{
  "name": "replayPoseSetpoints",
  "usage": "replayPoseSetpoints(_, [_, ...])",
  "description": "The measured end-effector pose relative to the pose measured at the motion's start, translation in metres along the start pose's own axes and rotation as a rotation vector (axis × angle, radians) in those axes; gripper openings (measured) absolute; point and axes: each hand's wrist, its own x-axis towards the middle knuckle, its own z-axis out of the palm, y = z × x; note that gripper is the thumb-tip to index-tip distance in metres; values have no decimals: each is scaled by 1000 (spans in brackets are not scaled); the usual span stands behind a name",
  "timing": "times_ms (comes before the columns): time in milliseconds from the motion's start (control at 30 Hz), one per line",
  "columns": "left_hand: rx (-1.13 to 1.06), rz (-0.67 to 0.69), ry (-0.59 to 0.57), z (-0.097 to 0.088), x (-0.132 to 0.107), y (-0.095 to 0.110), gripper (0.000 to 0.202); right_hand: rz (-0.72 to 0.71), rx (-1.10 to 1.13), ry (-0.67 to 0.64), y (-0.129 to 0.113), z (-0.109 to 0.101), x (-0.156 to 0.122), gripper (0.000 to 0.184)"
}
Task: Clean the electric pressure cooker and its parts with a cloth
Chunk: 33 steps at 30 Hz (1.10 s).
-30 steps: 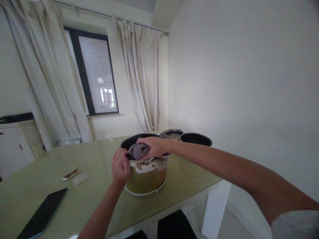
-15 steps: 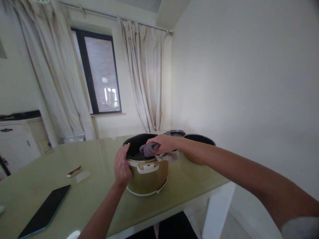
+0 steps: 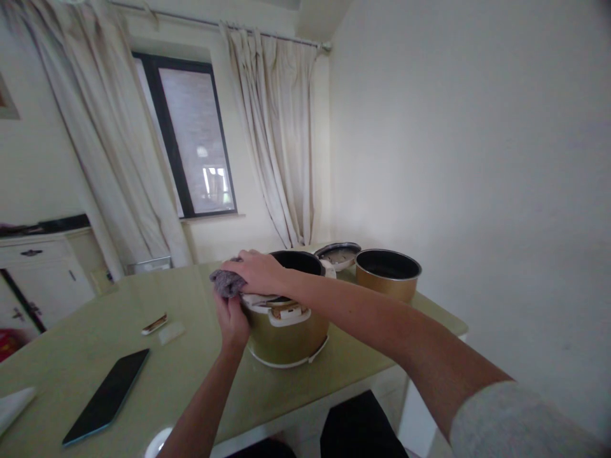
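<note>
A gold and white rice cooker (image 3: 289, 340) stands upright on the table with its dark inside showing at the top. My right hand (image 3: 260, 272) is closed on a grey cloth (image 3: 228, 284) and presses it over the left part of the cooker's rim. Below the cloth, my left hand (image 3: 233, 324) grips the cooker's left side; its fingertips are partly hidden by the cloth. My right forearm crosses in front of the cooker's upper right side. Behind it lies a round metal-lined lid (image 3: 340, 254). A gold inner pot (image 3: 387, 286) with a black inside sits to the right.
On the left of the pale green table (image 3: 191, 381) lie a dark tablet (image 3: 107, 395), a small brown and white piece (image 3: 154, 324) and a pale flat piece (image 3: 172, 333). A white object (image 3: 14, 407) is at the left edge. A wall rises at the right.
My right hand has brought the cloth from inside the cooker's opening leftward to its left rim, near my left hand. The view has shifted slightly, uncovering more of the pot and lid.
</note>
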Motion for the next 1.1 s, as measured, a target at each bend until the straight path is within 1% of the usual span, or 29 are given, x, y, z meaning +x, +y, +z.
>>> replayPoseSetpoints(100, [-91, -71, 18, 1, -1, 11, 60, 126, -48, -70, 21, 14, 17, 55])
replayPoseSetpoints(133, [-106, -73, -10, 1, -2, 15, 62, 160, -72, -89, 30, 17, 20, 53])
replayPoseSetpoints(167, [-112, -75, -34, 1, -2, 18, 62, 191, -99, -103, 39, 20, 21, 52])
replayPoseSetpoints(233, [-100, -80, -70, 0, -2, 22, 52, 257, -144, -126, 58, 22, 19, 52])
replayPoseSetpoints(267, [-91, -76, -90, -1, -2, 23, 47, 292, -163, -140, 68, 21, 16, 53])
replayPoseSetpoints(333, [-80, -56, -133, -5, -1, 23, 42, 363, -196, -166, 86, 18, 5, 52])
replayPoseSetpoints(433, [-88, -33, -184, -13, 1, 21, 45, 459, -211, -212, 110, 7, -17, 48])
replayPoseSetpoints(500, [-101, -19, -224, -18, 2, 19, 46, 498, -186, -241, 121, -4, -32, 48])
replayPoseSetpoints(600, [-111, -3, -324, -26, 2, 15, 45, 517, -147, -283, 128, -22, -47, 50])
replayPoseSetpoints(667, [-117, 2, -375, -30, 2, 12, 46, 514, -144, -329, 127, -32, -48, 51])
replayPoseSetpoints(733, [-119, 8, -391, -33, 2, 8, 48, 485, -151, -419, 124, -40, -45, 51])
replayPoseSetpoints(833, [-119, 24, -395, -34, 2, 2, 51, 424, -146, -577, 121, -52, -42, 40])
replayPoseSetpoints(900, [-121, 41, -406, -34, 2, -1, 56, 418, -106, -622, 122, -62, -50, 34])
replayPoseSetpoints(967, [-125, 55, -408, -33, 2, -3, 60, 443, -24, -584, 126, -70, -68, 34])
replayPoseSetpoints(1000, [-130, 58, -402, -32, 1, -3, 60, 466, 27, -526, 128, -72, -81, 35])
replayPoseSetpoints(1033, [-136, 57, -394, -31, 1, -3, 60, 503, 76, -445, 130, -70, -94, 38])
replayPoseSetpoints(1100, [-147, 54, -379, -29, 0, -2, 59, 623, 152, -228, 131, -60, -120, 44])
